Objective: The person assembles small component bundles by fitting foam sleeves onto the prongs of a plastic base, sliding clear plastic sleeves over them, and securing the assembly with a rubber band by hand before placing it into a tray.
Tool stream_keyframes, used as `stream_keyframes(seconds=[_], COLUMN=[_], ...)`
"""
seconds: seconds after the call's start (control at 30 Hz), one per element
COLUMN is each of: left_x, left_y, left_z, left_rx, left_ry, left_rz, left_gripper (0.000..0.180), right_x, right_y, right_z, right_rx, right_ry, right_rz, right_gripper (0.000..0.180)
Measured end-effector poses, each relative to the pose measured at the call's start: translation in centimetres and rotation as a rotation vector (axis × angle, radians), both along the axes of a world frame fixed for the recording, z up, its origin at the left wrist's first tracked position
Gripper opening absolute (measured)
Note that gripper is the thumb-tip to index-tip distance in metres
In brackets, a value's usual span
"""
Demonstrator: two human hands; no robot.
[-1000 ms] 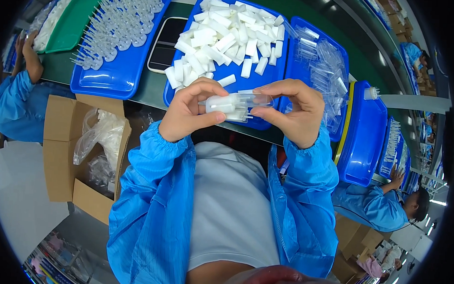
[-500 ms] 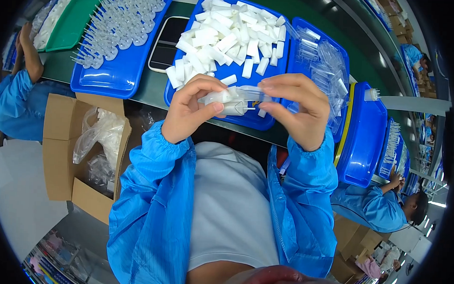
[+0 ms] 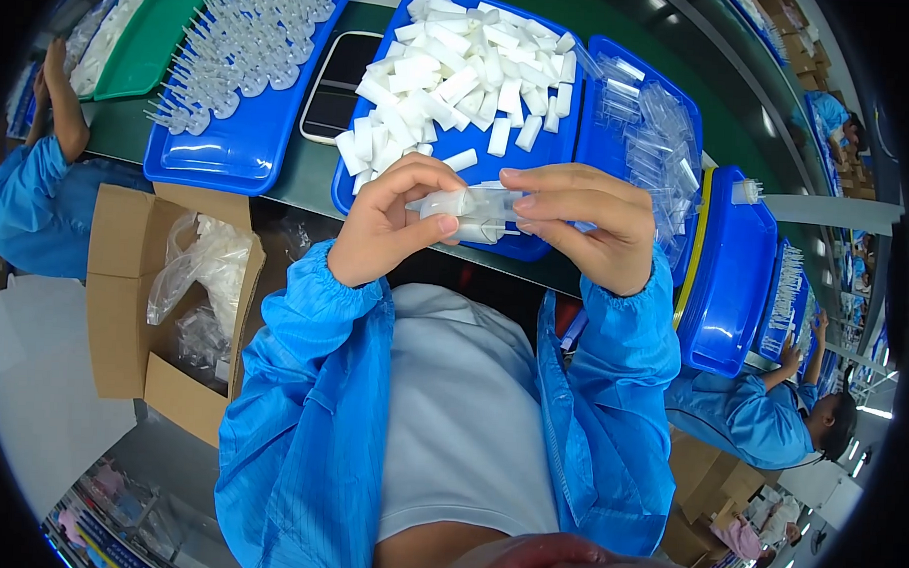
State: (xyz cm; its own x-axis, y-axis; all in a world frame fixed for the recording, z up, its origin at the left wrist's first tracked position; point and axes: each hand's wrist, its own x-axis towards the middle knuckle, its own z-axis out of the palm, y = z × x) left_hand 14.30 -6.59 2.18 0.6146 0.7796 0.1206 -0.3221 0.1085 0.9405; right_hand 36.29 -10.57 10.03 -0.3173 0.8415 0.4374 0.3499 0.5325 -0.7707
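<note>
My left hand (image 3: 389, 220) is closed, thumb and fingers pinching a translucent white plastic part (image 3: 445, 204) with a rounded white body. Opposite it, my right hand (image 3: 599, 227) grips a clear plastic sleeve (image 3: 495, 202) between thumb and fingertips. The sleeve meets the white part, and both lie roughly level between my hands, over the near edge of a blue tray (image 3: 358, 185). How far one sits inside the other is partly hidden by my fingers. Many white blocks (image 3: 452, 69) are heaped in that tray.
To the left, a blue tray (image 3: 208, 163) bears clear stemmed parts (image 3: 247, 51). A phone-like device (image 3: 336, 90) lies beside it. Clear sleeves (image 3: 660, 141) fill another tray at right, near an upright blue bin (image 3: 725, 283). An open carton (image 3: 126, 242) stands below left; co-workers sit either side.
My right hand has moved left and slightly down, bringing the clear sleeve further over the white part. Its fingers lie flatter. The co-worker at right has raised a hand.
</note>
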Motion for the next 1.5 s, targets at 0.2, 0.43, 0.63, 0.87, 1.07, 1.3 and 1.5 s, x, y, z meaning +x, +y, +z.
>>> stream_keyframes(seconds=[0.2,0.43,0.63,0.87,1.07,1.3,1.5], left_x=[-0.1,0.2,0.1,-0.7,-1.7,-1.2,-0.1], left_y=[0.1,-0.1,-0.1,0.7,1.2,1.0,0.0], left_z=[0.0,-0.3,0.4,0.9,1.0,-3.2,-3.8], left_rx=[-0.098,-0.081,-0.085,-0.031,-0.132,-0.571,-0.844], left_ry=[-0.023,-0.048,-0.033,0.097,0.104,-0.416,-0.625], left_rz=[-0.018,-0.052,-0.071,-0.153,-0.039,-0.136,-0.323], left_gripper=[0.024,0.020,0.015,0.016,0.025,0.035,0.036], right_x=[0.2,0.0,-0.1,-0.2,1.0,0.8,-0.7], right_y=[0.0,-0.3,-0.4,-0.2,-0.1,0.0,0.4], right_z=[-0.4,-1.3,-1.4,-1.8,-1.4,-1.6,-2.6], right_rx=[0.053,0.101,0.163,0.075,0.034,0.086,0.077], right_ry=[-0.019,-0.001,-0.013,-0.024,-0.048,-0.052,0.016], right_rz=[0.038,-0.028,0.003,0.068,-0.017,-0.023,0.028], right_gripper=[0.021,0.025,0.026,0.026,0.025,0.027,0.027])
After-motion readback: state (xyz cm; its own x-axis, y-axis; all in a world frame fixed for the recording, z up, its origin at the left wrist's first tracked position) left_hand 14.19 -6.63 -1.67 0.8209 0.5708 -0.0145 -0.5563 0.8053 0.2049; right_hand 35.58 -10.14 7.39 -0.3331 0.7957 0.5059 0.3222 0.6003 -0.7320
